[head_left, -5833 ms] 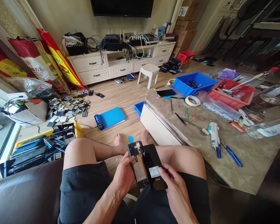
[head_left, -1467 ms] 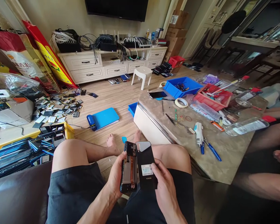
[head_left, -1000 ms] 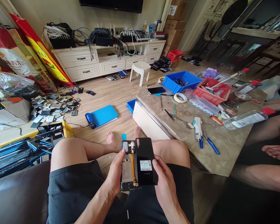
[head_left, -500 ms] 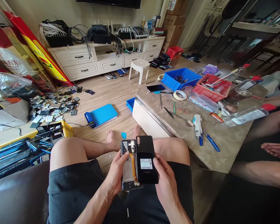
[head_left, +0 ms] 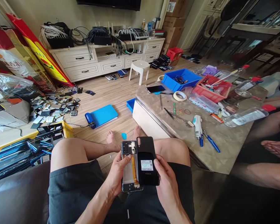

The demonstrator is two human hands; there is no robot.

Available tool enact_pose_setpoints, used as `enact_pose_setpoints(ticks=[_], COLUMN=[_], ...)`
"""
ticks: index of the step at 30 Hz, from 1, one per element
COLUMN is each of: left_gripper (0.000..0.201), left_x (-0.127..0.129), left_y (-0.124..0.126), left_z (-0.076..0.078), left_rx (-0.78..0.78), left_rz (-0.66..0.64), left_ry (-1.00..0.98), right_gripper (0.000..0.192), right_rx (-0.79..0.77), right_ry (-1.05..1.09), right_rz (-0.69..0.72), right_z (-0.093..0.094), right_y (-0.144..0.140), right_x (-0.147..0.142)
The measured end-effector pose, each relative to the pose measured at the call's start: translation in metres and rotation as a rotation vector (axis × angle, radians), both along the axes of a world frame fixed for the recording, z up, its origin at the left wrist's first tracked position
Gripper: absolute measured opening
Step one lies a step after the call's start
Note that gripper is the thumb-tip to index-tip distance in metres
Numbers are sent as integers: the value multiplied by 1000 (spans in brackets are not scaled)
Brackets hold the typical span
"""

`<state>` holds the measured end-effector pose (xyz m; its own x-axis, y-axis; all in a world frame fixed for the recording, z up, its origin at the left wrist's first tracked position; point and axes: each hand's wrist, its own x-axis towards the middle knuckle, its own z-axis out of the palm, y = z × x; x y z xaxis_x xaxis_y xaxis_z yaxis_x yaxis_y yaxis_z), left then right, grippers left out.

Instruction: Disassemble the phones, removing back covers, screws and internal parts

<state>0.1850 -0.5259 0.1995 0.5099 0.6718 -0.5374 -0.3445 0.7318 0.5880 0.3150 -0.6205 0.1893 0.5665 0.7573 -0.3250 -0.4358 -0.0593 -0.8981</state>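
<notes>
My left hand (head_left: 117, 173) grips an opened phone body (head_left: 128, 175) by its left side, thumb laid over the inside. An orange ribbon cable (head_left: 134, 171) runs down the bay of the phone body, and bare metal parts show near its top. My right hand (head_left: 167, 175) is closed on the right edge of a glossy black phone back cover (head_left: 145, 151), which has a camera slot and a white label. The cover overlaps the right side of the phone body and hides part of it. Both are held above my lap.
To my right, the table (head_left: 200, 155) bears a white and blue tool (head_left: 197, 126), blue-handled pliers (head_left: 211, 140), a tape roll (head_left: 179, 95), a red basket (head_left: 212, 88) and a blue tray (head_left: 180, 78). A yellow crate (head_left: 67, 129) of phone parts stands left. Another person's leg (head_left: 263, 174) is at far right.
Both hands keep their grips. The phone body and back cover have shifted very slightly down in the view, and the left thumb lies a little further right over the phone body.
</notes>
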Motion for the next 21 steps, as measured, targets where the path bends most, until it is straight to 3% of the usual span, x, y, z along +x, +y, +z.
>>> enact_pose_setpoints(ticks=[8, 21], left_gripper=[47, 38], left_x=[-1, -2], left_y=[1, 3], left_z=[-2, -3], left_rx=[-12, -93], left_rz=[9, 52], left_ry=[-26, -19], right_gripper=[34, 38], right_rx=[0, -30], right_ry=[4, 145], right_rz=[-6, -117], right_z=[0, 5], right_y=[0, 3], right_x=[0, 3])
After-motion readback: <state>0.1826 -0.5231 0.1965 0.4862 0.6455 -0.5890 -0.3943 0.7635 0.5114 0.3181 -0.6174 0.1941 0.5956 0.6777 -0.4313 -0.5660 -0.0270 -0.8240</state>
